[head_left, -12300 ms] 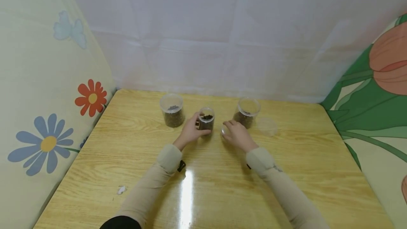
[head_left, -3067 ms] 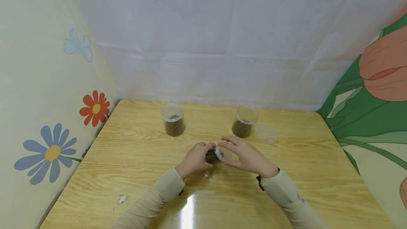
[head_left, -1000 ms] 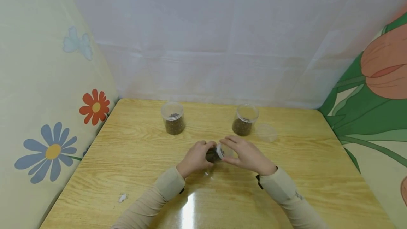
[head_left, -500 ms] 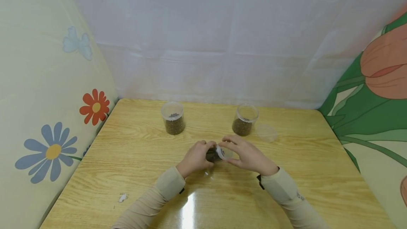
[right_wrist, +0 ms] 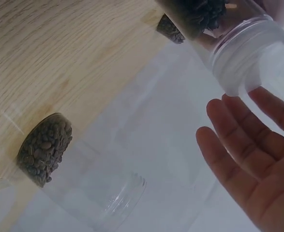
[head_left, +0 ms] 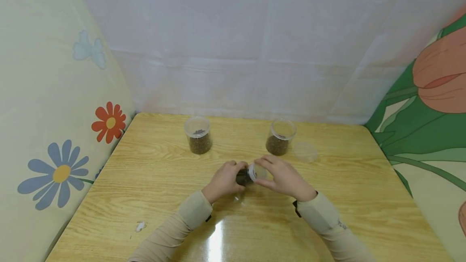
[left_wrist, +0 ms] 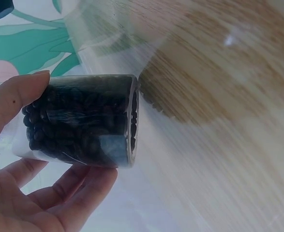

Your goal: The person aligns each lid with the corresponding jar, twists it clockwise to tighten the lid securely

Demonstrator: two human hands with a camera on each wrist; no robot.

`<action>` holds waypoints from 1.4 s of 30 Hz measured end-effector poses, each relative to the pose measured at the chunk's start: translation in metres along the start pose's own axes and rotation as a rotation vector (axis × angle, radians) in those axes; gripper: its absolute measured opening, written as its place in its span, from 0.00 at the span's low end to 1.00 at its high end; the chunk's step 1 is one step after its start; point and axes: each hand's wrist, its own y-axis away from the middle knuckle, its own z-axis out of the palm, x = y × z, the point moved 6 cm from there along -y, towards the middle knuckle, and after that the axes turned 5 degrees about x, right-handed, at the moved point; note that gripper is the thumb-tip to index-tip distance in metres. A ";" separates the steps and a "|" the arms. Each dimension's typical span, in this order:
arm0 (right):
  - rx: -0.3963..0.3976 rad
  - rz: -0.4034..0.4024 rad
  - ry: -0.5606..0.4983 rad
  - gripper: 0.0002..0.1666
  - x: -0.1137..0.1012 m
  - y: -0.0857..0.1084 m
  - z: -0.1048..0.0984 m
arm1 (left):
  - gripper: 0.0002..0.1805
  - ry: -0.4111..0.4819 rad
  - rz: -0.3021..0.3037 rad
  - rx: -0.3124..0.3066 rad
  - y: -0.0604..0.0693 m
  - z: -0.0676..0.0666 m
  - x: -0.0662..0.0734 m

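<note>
My left hand [head_left: 223, 179] grips a small clear jar [head_left: 243, 177] of dark beans, tipped on its side above the table with its mouth to the right. In the left wrist view the thumb lies over the jar [left_wrist: 83, 118] and several fingers support it from below. At the jar's mouth sits a clear screw lid [head_left: 259, 172]. My right hand [head_left: 285, 178] holds this lid between thumb and fingers. The right wrist view shows fingertips against the lid's rim [right_wrist: 243, 55], with the thumb mostly cut off by the frame.
Behind the hands stand two larger clear jars, a left one [head_left: 200, 142] and a right one [head_left: 278, 144], partly filled with brown beans. A clear round lid [head_left: 306, 151] lies beside the right jar. The wooden table [head_left: 160, 173] meets curtained walls.
Earlier, my left hand held the small jar upright farther back; it is now nearer and tipped sideways. Over the last second, my right fingers loosened from the lid, then closed on it again.
</note>
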 end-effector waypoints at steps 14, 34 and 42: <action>-0.036 -0.084 -0.017 0.34 -0.001 0.000 -0.002 | 0.35 0.019 -0.003 -0.015 0.000 0.000 0.000; 0.013 -0.007 0.056 0.34 0.000 0.000 0.001 | 0.34 -0.002 -0.004 -0.016 0.000 0.001 0.000; 0.016 -0.042 0.002 0.33 -0.001 0.001 -0.001 | 0.34 0.011 -0.011 -0.020 0.000 0.002 -0.001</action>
